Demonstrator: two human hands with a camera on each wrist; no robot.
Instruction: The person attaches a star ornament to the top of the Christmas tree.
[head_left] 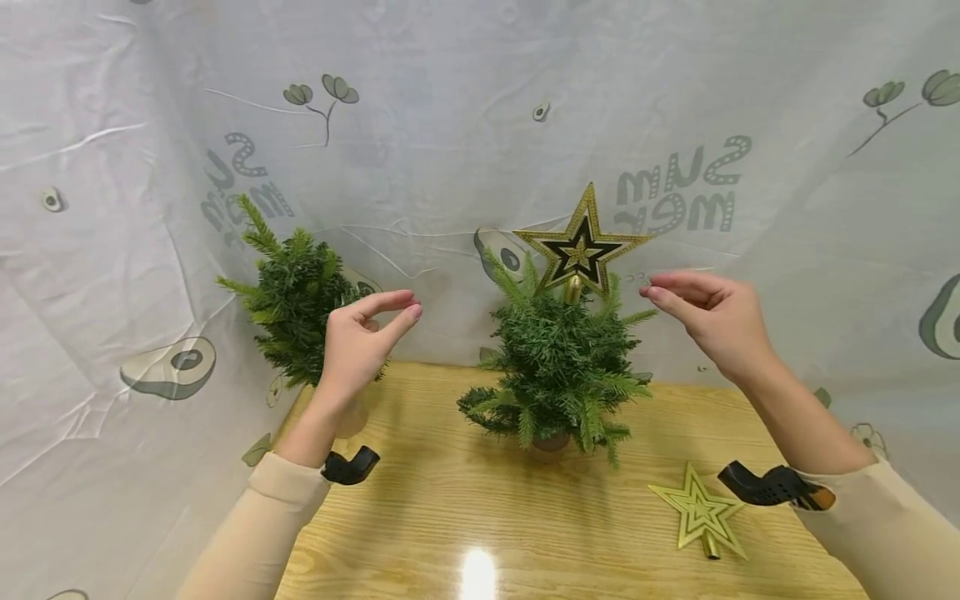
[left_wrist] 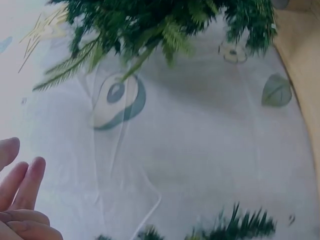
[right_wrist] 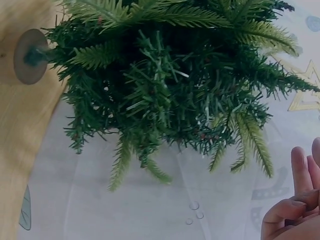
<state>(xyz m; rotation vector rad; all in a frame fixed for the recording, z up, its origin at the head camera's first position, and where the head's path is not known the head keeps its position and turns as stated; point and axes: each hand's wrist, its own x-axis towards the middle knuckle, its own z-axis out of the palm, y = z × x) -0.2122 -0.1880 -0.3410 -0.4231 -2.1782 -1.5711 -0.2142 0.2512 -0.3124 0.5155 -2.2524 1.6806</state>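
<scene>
A small artificial Christmas tree (head_left: 562, 367) stands upright near the back of the table, and a gold and black star topper (head_left: 583, 246) sits at its tip. To the right of the star hovers my right hand (head_left: 712, 321), fingers loosely bent with nothing between them. My left hand (head_left: 363, 342) is raised left of this tree, thumb and fingertips a little apart and holding nothing. It partly covers a second small tree (head_left: 296, 300) at the back left. The right wrist view shows the middle tree's branches (right_wrist: 160, 85) close by, with my right fingers (right_wrist: 299, 165) at the edge.
A plain gold star topper (head_left: 703, 510) lies flat on the wooden table (head_left: 420, 500) at the front right. Behind and to the left hangs a pale curtain (head_left: 435, 150) printed with avocados and lettering. Black wrist mounts (head_left: 351, 467) show at both sleeves.
</scene>
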